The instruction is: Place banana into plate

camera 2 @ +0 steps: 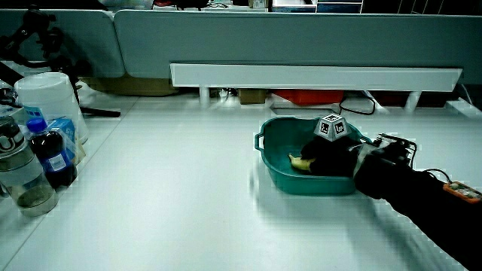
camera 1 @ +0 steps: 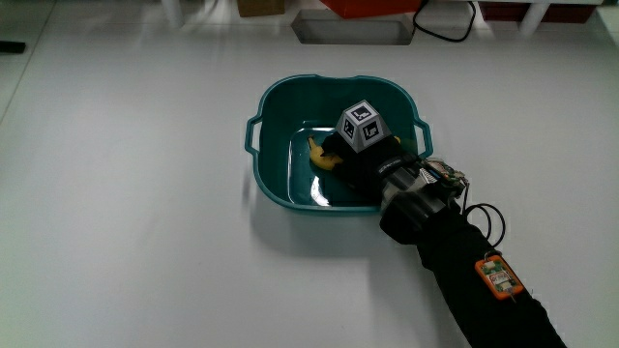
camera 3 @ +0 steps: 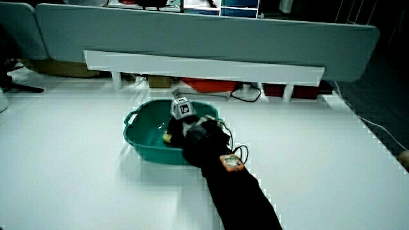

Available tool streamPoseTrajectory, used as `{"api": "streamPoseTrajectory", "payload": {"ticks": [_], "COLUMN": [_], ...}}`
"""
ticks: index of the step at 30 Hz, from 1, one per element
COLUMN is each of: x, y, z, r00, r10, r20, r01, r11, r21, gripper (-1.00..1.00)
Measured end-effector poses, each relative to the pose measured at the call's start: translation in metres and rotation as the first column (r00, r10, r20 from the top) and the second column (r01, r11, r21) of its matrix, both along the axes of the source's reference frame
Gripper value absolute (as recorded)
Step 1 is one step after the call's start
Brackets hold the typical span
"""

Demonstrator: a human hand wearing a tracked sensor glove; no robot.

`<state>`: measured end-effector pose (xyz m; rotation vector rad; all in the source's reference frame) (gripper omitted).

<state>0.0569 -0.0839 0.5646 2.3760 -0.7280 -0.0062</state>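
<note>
Reaching into the teal basin [camera 1: 276,145], the hand [camera 1: 356,155] rests on the banana [camera 1: 322,156] lying on the basin's floor, so placing looks nearly done with only letting go left, though whether the fingers grip it I cannot tell.

Banana [camera 1: 322,155] inside the basin [camera 1: 276,106], under the hand [camera 1: 360,153] within it.

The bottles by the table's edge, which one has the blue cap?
The dark bottle with the blue label, standing between the clear jar and the white container. The jar beside it has no blue cap.
</note>
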Motion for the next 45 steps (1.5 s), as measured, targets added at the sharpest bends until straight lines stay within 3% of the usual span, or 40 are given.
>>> {"api": "streamPoseTrajectory", "payload": {"ticks": [4,10,16,18,21,24,26,28,32,34,35,38,39,42,45], "x": [0.002,0.000,0.002,0.003,0.006,0.008,0.010,0.011,0.021,0.026,0.029,0.038,0.041,0.051,0.064], "y": [0.000,0.002,-0.001,-0.002,-0.004,-0.003,0.000,0.001,-0.001,0.002,0.002,-0.001,-0.002,-0.010,-0.017], "z": [0.002,0.002,0.005,0.010,0.016,0.017,0.017,0.012,0.014,0.007,0.008,-0.002,-0.012,-0.028,-0.027], "r00": [1.000,1.000,0.999,0.999,0.998,0.997,0.998,0.995,0.994,0.991,0.991,0.991,0.989,0.974,0.964], "r10": [0.006,-0.008,0.037,0.038,0.050,0.063,0.063,0.084,0.102,0.124,0.120,0.130,0.149,0.190,0.205], "r20": [0.009,-0.016,-0.016,-0.018,-0.029,-0.048,-0.023,-0.046,-0.048,-0.059,-0.055,-0.015,0.021,0.125,0.169], "r01": [-0.006,0.007,-0.039,-0.040,-0.055,-0.072,-0.067,-0.090,-0.108,-0.129,-0.126,-0.131,-0.147,-0.176,-0.181], "r11": [0.9999,0.9999,0.9938,0.9858,0.9765,0.9721,0.9723,0.9845,0.9809,0.9858,0.9848,0.9830,0.9858,0.9778,0.9728], "r21": [-0.012,-0.008,-0.105,-0.163,-0.208,-0.223,-0.224,-0.151,-0.162,-0.107,-0.120,-0.128,-0.081,-0.114,-0.144], "gripper": [0.00,-0.21,-0.41,-0.48,-0.59,-0.69,-0.76,-0.83,-0.97,-1.00,-1.00,-1.00,-1.00,-1.00,-1.00]}}
